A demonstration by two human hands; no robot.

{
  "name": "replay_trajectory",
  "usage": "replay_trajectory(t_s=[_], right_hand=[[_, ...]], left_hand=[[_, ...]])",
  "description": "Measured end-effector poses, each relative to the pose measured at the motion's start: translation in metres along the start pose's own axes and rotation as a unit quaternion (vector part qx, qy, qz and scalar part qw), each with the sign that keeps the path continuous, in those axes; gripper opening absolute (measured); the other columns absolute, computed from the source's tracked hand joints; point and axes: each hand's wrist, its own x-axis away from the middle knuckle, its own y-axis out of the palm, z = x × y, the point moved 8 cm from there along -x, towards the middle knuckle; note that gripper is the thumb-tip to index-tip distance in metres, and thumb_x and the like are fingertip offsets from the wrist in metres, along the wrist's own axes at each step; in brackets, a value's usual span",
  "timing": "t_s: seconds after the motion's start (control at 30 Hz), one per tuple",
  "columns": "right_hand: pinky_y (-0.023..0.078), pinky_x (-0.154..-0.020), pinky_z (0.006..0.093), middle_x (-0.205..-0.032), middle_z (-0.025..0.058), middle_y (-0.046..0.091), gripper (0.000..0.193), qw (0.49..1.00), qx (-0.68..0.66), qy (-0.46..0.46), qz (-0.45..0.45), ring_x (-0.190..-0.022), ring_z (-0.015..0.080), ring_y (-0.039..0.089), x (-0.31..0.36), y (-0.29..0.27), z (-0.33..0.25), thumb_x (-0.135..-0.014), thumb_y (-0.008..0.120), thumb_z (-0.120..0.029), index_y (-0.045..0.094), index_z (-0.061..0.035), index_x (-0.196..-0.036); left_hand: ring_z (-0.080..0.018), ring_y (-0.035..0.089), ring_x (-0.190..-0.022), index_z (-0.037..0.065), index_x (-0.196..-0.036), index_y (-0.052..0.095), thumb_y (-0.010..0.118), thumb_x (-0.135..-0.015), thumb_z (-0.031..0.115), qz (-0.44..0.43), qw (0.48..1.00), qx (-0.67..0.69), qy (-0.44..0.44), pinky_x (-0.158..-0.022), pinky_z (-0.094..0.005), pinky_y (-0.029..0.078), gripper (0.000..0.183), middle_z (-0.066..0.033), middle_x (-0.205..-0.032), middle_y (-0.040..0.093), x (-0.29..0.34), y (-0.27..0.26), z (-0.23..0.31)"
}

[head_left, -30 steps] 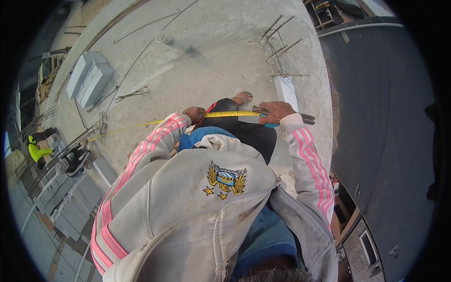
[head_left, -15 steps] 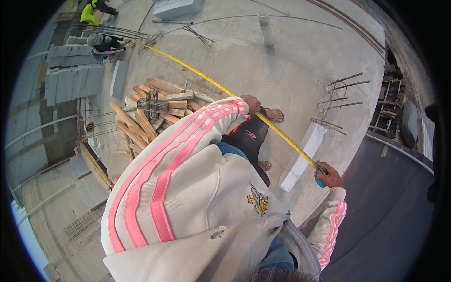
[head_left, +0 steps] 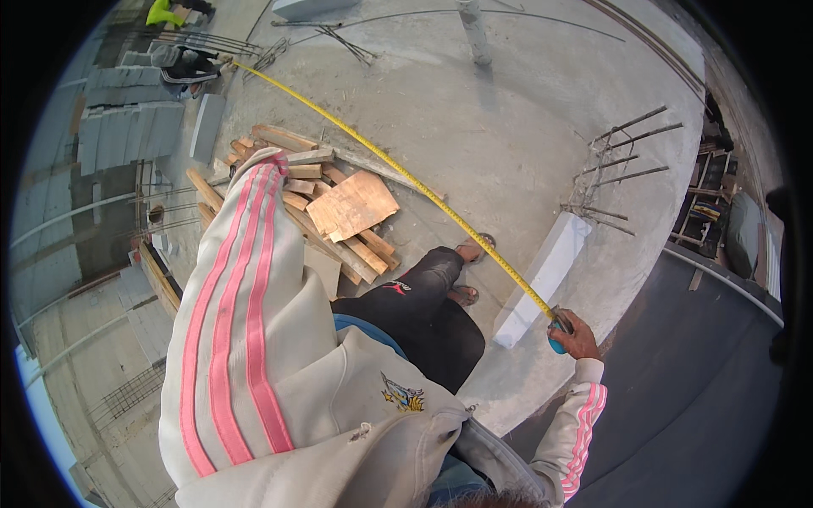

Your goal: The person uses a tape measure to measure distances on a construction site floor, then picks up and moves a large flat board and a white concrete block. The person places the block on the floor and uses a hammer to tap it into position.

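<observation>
At the right, my right hand (head_left: 579, 335) is closed around a tape measure (head_left: 556, 345) with a blue case. Its yellow blade (head_left: 383, 156) runs out taut, diagonally across the concrete to the far left. There a crouching person (head_left: 180, 63) in a grey head covering has a hand at the blade's end. My left arm (head_left: 246, 279), in a white sleeve with pink stripes, reaches out over the wood pile. Beyond the cuff, my left hand (head_left: 251, 151) blends with the timber, and its fingers cannot be made out. It is away from the blade.
Wood offcuts (head_left: 356, 207) lie heaped left of my legs. A white block (head_left: 542, 279) and upright rebar (head_left: 622, 161) stand near the slab's right edge, beside a dark sheet (head_left: 677, 372). A pipe (head_left: 474, 34) rises at the back. Grey panels (head_left: 127, 135) are stacked at left.
My left hand has left the blade and swung left over the wood pile. A small rebar cage that showed over the pile is out of sight. My right hand still holds the tape measure.
</observation>
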Motion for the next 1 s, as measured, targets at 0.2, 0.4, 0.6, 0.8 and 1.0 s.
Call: replay_trajectory(t_s=[0.2,0.4,0.6,0.8,1.0], right_hand=[[0.050,-0.093,0.0352,-0.108,0.0129,0.069,0.058,0.999,0.037,0.024,0.012,-0.101,0.0258,0.066,-0.066,-0.015,0.034,-0.075,0.074,-0.032,0.065,-0.0104,-0.127],[0.049,-0.094,0.0344,-0.112,0.0163,0.067,0.060,0.999,0.041,0.012,0.027,-0.103,0.0257,0.065,-0.140,-0.022,0.083,-0.074,0.073,-0.029,0.062,-0.0034,-0.127],[0.047,-0.096,0.0344,-0.110,0.0126,0.063,0.063,0.996,0.033,0.019,0.079,-0.103,0.0244,0.062,-0.183,-0.016,0.151,-0.073,0.071,-0.026,0.060,0.0040,-0.127],[0.047,-0.092,0.0352,-0.106,0.0123,0.059,0.066,0.994,0.034,0.025,0.100,-0.099,0.0245,0.058,-0.213,0.000,0.197,-0.071,0.071,-0.033,0.059,0.0050,-0.124],[0.047,-0.089,0.0351,-0.102,0.0119,0.057,0.069,0.992,0.055,-0.013,0.116,-0.095,0.0240,0.057,-0.233,0.005,0.207,-0.070,0.071,-0.036,0.058,0.0076,-0.122]], left_hand=[[-0.0369,0.063,-0.114,0.010,-0.137,0.058,0.061,-0.093,0.040,0.016,0.997,0.062,0.050,-0.100,-0.0460,0.048,0.053,-0.0173,-0.125,0.066,-0.091,0.000,0.040],[-0.0375,0.053,-0.129,0.006,-0.144,0.049,0.067,-0.090,0.045,-0.060,0.944,0.044,0.321,-0.108,-0.0447,0.044,0.069,-0.0204,-0.141,0.054,-0.027,0.160,0.345],[-0.0346,0.039,-0.141,0.013,-0.153,0.033,0.079,-0.076,0.052,-0.027,0.931,-0.066,0.357,-0.113,-0.0552,0.035,0.097,-0.0160,-0.148,0.043,-0.016,0.282,0.488],[-0.0306,0.048,-0.133,0.012,-0.138,0.045,0.080,-0.074,0.054,-0.029,0.920,-0.039,0.388,-0.110,-0.0558,0.034,0.085,-0.0146,-0.133,0.056,-0.061,0.353,0.516],[-0.0345,0.060,-0.116,0.008,-0.124,0.051,0.078,-0.077,0.049,0.047,0.898,0.014,0.438,-0.101,-0.0471,0.044,0.068,-0.0158,-0.118,0.063,-0.058,0.373,0.510]])
